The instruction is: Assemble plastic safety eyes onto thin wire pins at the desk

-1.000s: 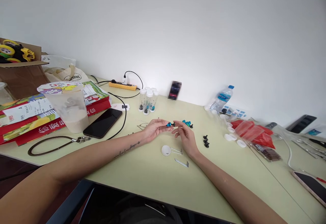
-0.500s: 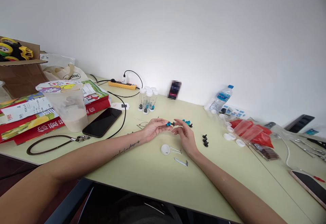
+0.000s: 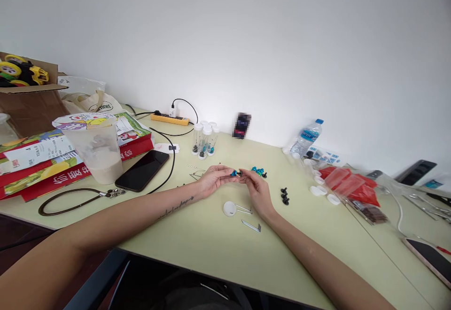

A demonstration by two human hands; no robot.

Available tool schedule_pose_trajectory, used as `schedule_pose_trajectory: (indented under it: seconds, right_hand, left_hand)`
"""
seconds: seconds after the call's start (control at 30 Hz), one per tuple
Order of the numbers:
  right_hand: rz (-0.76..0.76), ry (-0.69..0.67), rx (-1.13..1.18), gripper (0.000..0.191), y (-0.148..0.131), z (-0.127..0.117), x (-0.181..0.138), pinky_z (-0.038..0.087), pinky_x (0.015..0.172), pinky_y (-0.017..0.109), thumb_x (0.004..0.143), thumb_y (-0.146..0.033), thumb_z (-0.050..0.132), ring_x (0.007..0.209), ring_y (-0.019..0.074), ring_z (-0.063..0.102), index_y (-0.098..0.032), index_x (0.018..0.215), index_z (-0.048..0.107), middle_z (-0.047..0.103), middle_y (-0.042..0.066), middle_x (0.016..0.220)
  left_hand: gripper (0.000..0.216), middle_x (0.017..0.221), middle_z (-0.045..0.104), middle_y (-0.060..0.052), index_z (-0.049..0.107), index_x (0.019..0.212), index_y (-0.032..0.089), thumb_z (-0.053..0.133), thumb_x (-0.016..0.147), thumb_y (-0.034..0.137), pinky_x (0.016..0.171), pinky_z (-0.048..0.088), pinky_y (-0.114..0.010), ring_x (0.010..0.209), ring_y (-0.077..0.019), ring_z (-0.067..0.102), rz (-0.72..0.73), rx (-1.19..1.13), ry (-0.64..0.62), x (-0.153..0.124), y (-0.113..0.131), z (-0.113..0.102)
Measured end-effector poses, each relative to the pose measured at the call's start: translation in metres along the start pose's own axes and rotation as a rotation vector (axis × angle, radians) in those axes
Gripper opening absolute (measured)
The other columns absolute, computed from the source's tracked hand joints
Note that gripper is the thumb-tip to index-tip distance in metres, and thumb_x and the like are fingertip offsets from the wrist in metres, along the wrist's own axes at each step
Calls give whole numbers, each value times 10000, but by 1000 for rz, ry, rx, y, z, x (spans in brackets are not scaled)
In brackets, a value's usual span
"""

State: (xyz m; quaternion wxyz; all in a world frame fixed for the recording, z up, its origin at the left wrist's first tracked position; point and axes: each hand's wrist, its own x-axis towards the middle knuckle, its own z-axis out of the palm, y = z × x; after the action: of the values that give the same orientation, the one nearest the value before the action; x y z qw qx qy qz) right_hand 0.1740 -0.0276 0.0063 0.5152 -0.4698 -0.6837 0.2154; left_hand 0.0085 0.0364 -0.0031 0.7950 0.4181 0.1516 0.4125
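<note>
My left hand [image 3: 214, 181] pinches a small blue-and-black piece [image 3: 234, 173] between thumb and fingertips, just above the table. The fingers of my right hand [image 3: 258, 189] are closed on its black end, so part of it is hidden. Under my hands lie a round white cap [image 3: 229, 208] and some L-shaped metal pins [image 3: 251, 226]. Several small blue pieces [image 3: 258, 171] sit beyond my right hand, and a few black pieces [image 3: 284, 197] stand to its right. Thin metal wires [image 3: 196, 174] lie behind my left hand.
Clear tubes with white caps [image 3: 205, 141] stand near the wall by an orange power strip [image 3: 169, 119]. To the left are a plastic cup [image 3: 105, 166], a black phone [image 3: 143, 170] and a cord loop [image 3: 68, 200]. On the right lie white caps [image 3: 333, 199], red bags [image 3: 366, 190] and a water bottle [image 3: 307, 138].
My right fingers have moved left and closed onto the black end of the piece. My left hand has kept its hold and barely moved.
</note>
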Motion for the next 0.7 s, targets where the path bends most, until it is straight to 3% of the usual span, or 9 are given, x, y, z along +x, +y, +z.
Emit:
schedule_pose_trajectory:
  seconds: [0.33, 0.7]
  right_hand:
    - [73, 26, 30, 327, 5, 1, -1, 473, 866, 373, 859, -213, 424, 893, 173, 603, -247, 1164, 540, 609, 53, 1049]
    - [119, -31, 39, 293, 4, 1, 0, 493, 859, 361, 839, -184, 414, 909, 179, 616, -210, 1051, 614, 644, 49, 1017]
  left_hand:
    - [227, 908, 684, -108, 661, 857, 79, 708, 686, 220, 923, 459, -324, 851, -199, 656, -19, 22, -34, -2, 0, 2]
    - [254, 887, 687, -123, 657, 876, 65, 698, 698, 243, 949, 436, -364, 881, -216, 647, -34, 82, -77, -4, 1, 4]
